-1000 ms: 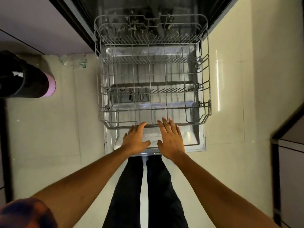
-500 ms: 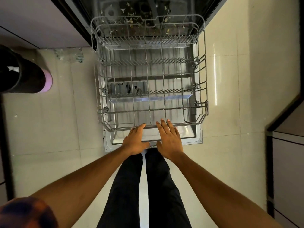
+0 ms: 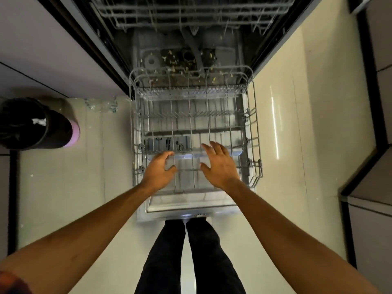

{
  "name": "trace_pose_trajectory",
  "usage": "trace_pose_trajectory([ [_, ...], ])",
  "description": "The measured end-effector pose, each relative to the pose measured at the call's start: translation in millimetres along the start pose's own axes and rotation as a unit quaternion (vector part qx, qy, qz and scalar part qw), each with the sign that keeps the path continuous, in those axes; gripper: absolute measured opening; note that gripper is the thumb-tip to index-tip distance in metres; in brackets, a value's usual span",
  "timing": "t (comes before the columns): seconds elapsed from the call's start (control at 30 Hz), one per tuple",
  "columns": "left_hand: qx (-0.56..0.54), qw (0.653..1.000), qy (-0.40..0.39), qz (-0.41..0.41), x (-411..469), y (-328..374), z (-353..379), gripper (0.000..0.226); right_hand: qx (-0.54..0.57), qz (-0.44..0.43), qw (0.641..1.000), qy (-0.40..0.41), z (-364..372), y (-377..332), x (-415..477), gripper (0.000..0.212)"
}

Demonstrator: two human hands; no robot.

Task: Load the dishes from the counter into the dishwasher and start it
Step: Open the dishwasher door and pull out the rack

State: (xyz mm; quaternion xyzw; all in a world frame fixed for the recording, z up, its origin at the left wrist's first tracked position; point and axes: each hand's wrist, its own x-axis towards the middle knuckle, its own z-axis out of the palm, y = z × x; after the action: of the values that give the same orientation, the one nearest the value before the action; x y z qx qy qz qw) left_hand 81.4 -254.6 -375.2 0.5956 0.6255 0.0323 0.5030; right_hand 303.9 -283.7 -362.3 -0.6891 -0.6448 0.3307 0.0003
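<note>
Two hands above the lower rack [image 3: 252,128]: left hand [image 3: 161,170] loosely curled, right hand [image 3: 220,166] spread wide, nothing held in either?

— Right. Hovering over the front wires, apparently gripping none; hard to tell for the left fingertips.

And the dishes?

— Nowhere in view; presumably up on the tabletop, out of frame. Dishwasher open, door [image 3: 191,209] flat down, lower rack drawn out over it and bare. Upper rack [image 3: 191,13] tucked inside, also bare as far as visible.

Best way on from here?

— Probably check first for a level, steady rack on the door. Then fetch plates one or two at a time, stand them upright between the tines, facing the middle. Heavier pieces low, cups and glasses up top.

Anything to mind?

— Food scraps [image 3: 176,60] scattered across the tub floor near the filter; worth clearing before starting a cycle. Also keep shins off the door edge, and leave the detergent dispenser [image 3: 167,144] unblocked.
</note>
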Motion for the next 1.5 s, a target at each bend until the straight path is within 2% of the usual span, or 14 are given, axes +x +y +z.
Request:
trace_pose_trajectory([
  [0.17, -0.003, 0.99, 0.101, 0.101, 48.2, 79.9, -75.6, 0.046, -0.025, -0.043, 0.991, 0.128, -103.9, -19.5, 70.9, 0.07],
  [0.3, 0.101, 0.954, 0.193, 0.204, 89.4, 148.4, -136.4, 0.054, -0.025, -0.084, 0.963, 0.257, -183.1, -40.0, 121.3, 0.069],
  [0.37, 0.148, 0.93, 0.239, 0.235, 107.9, 178.3, -163.1, 0.061, -0.049, -0.113, 0.949, 0.291, -214.1, -47.5, 147.6, 0.067],
  [0.47, 0.249, 0.893, 0.274, 0.256, 139.5, 204.0, -190.9, 0.074, -0.089, -0.115, 0.948, 0.283, -248.7, -56.1, 185.4, 0.067],
  [0.6, 0.36, 0.895, 0.21, 0.161, 177.1, 207.3, -207.7, 0.086, -0.149, -0.062, 0.969, 0.185, -258.3, -52.7, 223.9, 0.07],
  [0.7, 0.406, 0.88, 0.204, 0.136, 186.9, 200.8, -202.8, 0.086, -0.204, -0.04, 0.963, 0.171, -246.4, -45.8, 230.8, 0.068],
  [0.9, 0.374, 0.885, 0.237, 0.145, 175.8, 196.4, -193.2, 0.074, -0.194, -0.042, 0.964, 0.175, -235.9, -46.8, 219.7, 0.071],
  [1.13, 0.352, 0.892, 0.249, 0.138, 144.0, 182.3, -166.1, 0.064, -0.159, -0.053, 0.966, 0.197, -217.6, -40.1, 179.8, 0.064],
  [1.37, 0.337, 0.912, 0.215, 0.094, 87.9, 164.2, -137.2, 0.058, -0.142, -0.007, 0.974, 0.175, -185.6, -46.7, 121.2, 0.056],
  [1.5, 0.32, 0.919, 0.21, 0.092, 47.5, 146.6, -118.1, 0.056, -0.13, -0.018, 0.974, 0.186, -159.4, -42.9, 76.5, 0.054],
])
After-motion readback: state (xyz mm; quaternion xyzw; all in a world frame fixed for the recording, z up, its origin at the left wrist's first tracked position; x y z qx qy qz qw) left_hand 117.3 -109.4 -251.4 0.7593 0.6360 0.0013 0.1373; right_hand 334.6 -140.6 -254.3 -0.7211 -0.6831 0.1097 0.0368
